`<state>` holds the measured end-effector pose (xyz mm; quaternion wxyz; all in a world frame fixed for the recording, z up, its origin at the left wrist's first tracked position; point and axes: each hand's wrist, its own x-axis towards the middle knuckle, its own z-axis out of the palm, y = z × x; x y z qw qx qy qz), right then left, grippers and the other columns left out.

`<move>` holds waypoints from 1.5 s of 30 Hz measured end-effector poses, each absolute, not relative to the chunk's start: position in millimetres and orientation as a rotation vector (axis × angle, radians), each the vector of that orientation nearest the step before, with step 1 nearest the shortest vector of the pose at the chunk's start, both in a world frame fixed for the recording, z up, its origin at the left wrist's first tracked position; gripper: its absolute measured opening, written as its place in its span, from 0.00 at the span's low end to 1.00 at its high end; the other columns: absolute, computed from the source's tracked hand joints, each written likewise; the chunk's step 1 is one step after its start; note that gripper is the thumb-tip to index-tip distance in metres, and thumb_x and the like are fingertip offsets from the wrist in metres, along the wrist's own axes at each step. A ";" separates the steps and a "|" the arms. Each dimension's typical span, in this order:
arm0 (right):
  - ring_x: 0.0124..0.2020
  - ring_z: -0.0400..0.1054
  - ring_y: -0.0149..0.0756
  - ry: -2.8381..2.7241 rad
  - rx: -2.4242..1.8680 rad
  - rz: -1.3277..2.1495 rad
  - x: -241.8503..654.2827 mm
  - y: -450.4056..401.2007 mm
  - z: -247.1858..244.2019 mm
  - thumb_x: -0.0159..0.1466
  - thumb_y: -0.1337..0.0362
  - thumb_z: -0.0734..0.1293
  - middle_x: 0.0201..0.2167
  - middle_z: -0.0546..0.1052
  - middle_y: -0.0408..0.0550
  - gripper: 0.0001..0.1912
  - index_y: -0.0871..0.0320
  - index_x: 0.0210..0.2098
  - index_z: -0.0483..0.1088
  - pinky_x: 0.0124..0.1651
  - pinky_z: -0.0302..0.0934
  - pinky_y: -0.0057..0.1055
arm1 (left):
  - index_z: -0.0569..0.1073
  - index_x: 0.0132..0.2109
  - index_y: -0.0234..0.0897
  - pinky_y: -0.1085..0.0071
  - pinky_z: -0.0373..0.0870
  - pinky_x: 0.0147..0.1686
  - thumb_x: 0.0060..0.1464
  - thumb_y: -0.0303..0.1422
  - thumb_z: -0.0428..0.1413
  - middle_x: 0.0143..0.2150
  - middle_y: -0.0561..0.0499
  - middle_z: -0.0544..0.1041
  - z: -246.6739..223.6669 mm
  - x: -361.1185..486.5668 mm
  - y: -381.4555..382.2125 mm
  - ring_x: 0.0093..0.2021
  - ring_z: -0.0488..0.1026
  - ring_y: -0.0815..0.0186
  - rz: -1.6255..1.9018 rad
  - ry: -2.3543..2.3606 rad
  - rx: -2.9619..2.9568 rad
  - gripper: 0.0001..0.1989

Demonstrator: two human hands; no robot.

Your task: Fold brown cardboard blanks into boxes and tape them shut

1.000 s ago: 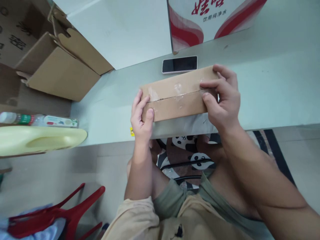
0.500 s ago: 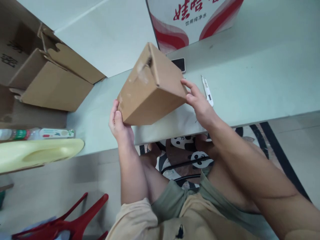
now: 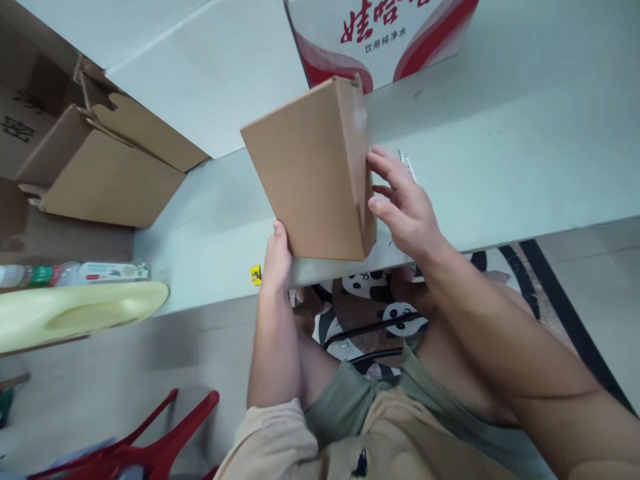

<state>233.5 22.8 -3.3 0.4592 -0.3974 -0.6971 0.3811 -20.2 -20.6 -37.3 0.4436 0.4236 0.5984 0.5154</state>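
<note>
- cardboard box (image 3: 305,180), tilted, held over the front part of the worktop (image 3: 530,153), its broad plain face towards the wearer and a strip of clear tape on its narrow right side; whether its lower edge touches the surface cannot be told
- left hand (image 3: 278,257) closed on the box's lower left corner, thumb on the broad face, fingers hidden behind
- right hand (image 3: 403,203) loosely open and half curled, fingertips at the taped side, thumb apart from the fingers
- the worktop is pale green and smooth, running across the view, with a few faint marks
- a small yellow packet (image 3: 256,275) lies by the front edge, just beside the left hand
- a white slim tool (image 3: 409,165) lies beyond the right hand, partly hidden by it
- at the back stands a white carton with red waves and lettering (image 3: 380,43), next to a white panel (image 3: 220,80)
- on the left, an open brown carton (image 3: 115,180); nearer, a bottle (image 3: 43,274), a slim white packet (image 3: 115,271) and a pale yellow-green plastic piece (image 3: 105,303)
- below, light floor tiles (image 3: 215,373), a red plastic seat (image 3: 165,437) and a panda-patterned covering (image 3: 367,285)
</note>
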 end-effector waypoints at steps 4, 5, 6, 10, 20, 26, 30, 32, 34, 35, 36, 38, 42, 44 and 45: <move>0.74 0.51 0.49 -1.797 -0.975 0.876 231.5 23.2 3.3 0.68 0.43 0.59 0.71 0.62 0.47 0.32 0.48 0.67 0.62 0.76 0.46 0.55 | 0.77 0.55 0.42 0.58 0.68 0.66 0.59 0.63 0.46 0.60 0.47 0.78 -35.5 -13.6 -21.0 0.67 0.69 0.53 1.233 1.515 0.843 0.35; 0.74 0.52 0.49 -1.799 -0.980 0.890 230.5 22.8 4.0 0.68 0.44 0.60 0.72 0.61 0.47 0.32 0.48 0.68 0.62 0.75 0.47 0.55 | 0.78 0.54 0.42 0.58 0.69 0.65 0.58 0.63 0.46 0.60 0.47 0.78 -35.7 -12.8 -21.4 0.66 0.70 0.53 1.217 1.527 0.797 0.35; 0.74 0.52 0.49 -1.794 -0.982 0.909 229.7 22.3 4.2 0.69 0.45 0.60 0.72 0.61 0.47 0.32 0.49 0.68 0.62 0.75 0.49 0.55 | 0.78 0.54 0.41 0.58 0.70 0.63 0.58 0.63 0.47 0.58 0.46 0.79 -36.0 -12.4 -21.7 0.64 0.72 0.53 1.201 1.544 0.766 0.35; 0.73 0.53 0.51 -1.734 -0.961 0.936 227.8 20.0 3.7 0.68 0.44 0.61 0.72 0.60 0.48 0.30 0.48 0.66 0.64 0.70 0.58 0.55 | 0.78 0.52 0.40 0.58 0.78 0.53 0.60 0.58 0.50 0.49 0.45 0.83 -36.5 -11.4 -23.7 0.54 0.79 0.54 1.118 1.597 0.806 0.29; 0.71 0.57 0.51 -1.647 -1.008 0.997 223.7 17.7 9.8 0.66 0.53 0.65 0.69 0.65 0.45 0.17 0.47 0.51 0.77 0.73 0.51 0.59 | 0.74 0.56 0.38 0.55 0.78 0.48 0.52 0.51 0.63 0.44 0.41 0.82 -28.1 -22.4 -25.8 0.46 0.80 0.54 1.098 1.812 1.196 0.30; 0.68 0.63 0.46 -1.738 -0.790 1.149 210.1 8.2 12.9 0.63 0.60 0.66 0.67 0.69 0.46 0.13 0.49 0.45 0.80 0.72 0.55 0.51 | 0.67 0.65 0.50 0.50 0.55 0.71 0.58 0.54 0.55 0.72 0.52 0.64 -8.4 -30.3 -32.6 0.76 0.51 0.50 1.694 1.595 1.727 0.31; 0.63 0.69 0.42 -1.829 -0.677 1.209 205.6 4.0 17.4 0.63 0.61 0.65 0.64 0.72 0.48 0.13 0.52 0.42 0.80 0.67 0.63 0.45 | 0.76 0.56 0.43 0.48 0.44 0.75 0.60 0.55 0.50 0.65 0.51 0.72 -3.8 -38.5 -32.7 0.73 0.56 0.48 1.546 1.606 1.881 0.27; 0.56 0.74 0.41 -1.819 -0.779 1.125 209.0 7.4 18.5 0.64 0.59 0.64 0.56 0.79 0.49 0.13 0.53 0.42 0.80 0.59 0.69 0.43 | 0.78 0.54 0.43 0.47 0.43 0.75 0.60 0.55 0.50 0.63 0.50 0.73 -5.1 -40.8 -31.9 0.72 0.58 0.49 1.558 1.613 1.887 0.27; 0.45 0.76 0.41 -1.766 -1.023 0.965 215.8 14.1 18.3 0.64 0.60 0.63 0.44 0.82 0.49 0.12 0.54 0.39 0.78 0.48 0.72 0.41 | 0.78 0.54 0.43 0.48 0.43 0.75 0.61 0.54 0.50 0.62 0.50 0.73 -6.9 -40.4 -31.6 0.72 0.58 0.51 1.604 1.614 1.868 0.26; 0.40 0.76 0.40 -1.726 -1.159 0.875 220.1 18.1 17.9 0.64 0.60 0.63 0.39 0.82 0.48 0.11 0.54 0.37 0.77 0.44 0.72 0.40 | 0.78 0.54 0.44 0.49 0.43 0.75 0.61 0.54 0.49 0.62 0.49 0.73 -7.6 -39.3 -31.6 0.72 0.58 0.52 1.621 1.615 1.856 0.26; 0.36 0.74 0.39 -1.689 -1.278 0.794 224.6 22.1 17.1 0.64 0.61 0.62 0.36 0.81 0.48 0.11 0.55 0.35 0.76 0.42 0.71 0.40 | 0.78 0.54 0.44 0.50 0.43 0.76 0.61 0.54 0.49 0.62 0.50 0.73 -8.1 -38.0 -31.6 0.72 0.58 0.52 1.636 1.615 1.847 0.26; 0.34 0.72 0.39 -1.647 -1.464 0.674 233.7 29.1 14.8 0.63 0.62 0.62 0.34 0.80 0.48 0.10 0.55 0.35 0.75 0.43 0.70 0.41 | 0.78 0.54 0.45 0.51 0.43 0.76 0.61 0.54 0.48 0.62 0.50 0.73 -8.8 -35.1 -31.4 0.72 0.58 0.54 1.651 1.615 1.832 0.26; 0.38 0.71 0.44 -1.683 -1.843 0.556 249.2 37.0 2.5 0.61 0.61 0.64 0.44 0.77 0.53 0.14 0.52 0.45 0.74 0.48 0.67 0.50 | 0.79 0.53 0.46 0.52 0.42 0.76 0.61 0.55 0.48 0.60 0.50 0.74 -9.5 -30.4 -29.6 0.71 0.59 0.54 1.682 1.599 1.812 0.27; 0.42 0.69 0.48 -1.718 -1.987 0.549 253.7 38.5 -7.4 0.59 0.60 0.66 0.48 0.73 0.57 0.18 0.52 0.49 0.74 0.48 0.66 0.52 | 0.80 0.52 0.46 0.51 0.42 0.76 0.60 0.56 0.49 0.60 0.50 0.74 -10.0 -28.7 -28.9 0.71 0.59 0.53 1.695 1.596 1.776 0.27; 0.44 0.68 0.49 -1.736 -2.024 0.555 254.8 38.9 -12.0 0.58 0.60 0.67 0.49 0.71 0.58 0.20 0.53 0.50 0.74 0.48 0.66 0.53 | 0.80 0.52 0.46 0.50 0.42 0.76 0.59 0.57 0.49 0.60 0.50 0.74 -10.3 -28.1 -28.8 0.71 0.59 0.52 1.701 1.593 1.758 0.27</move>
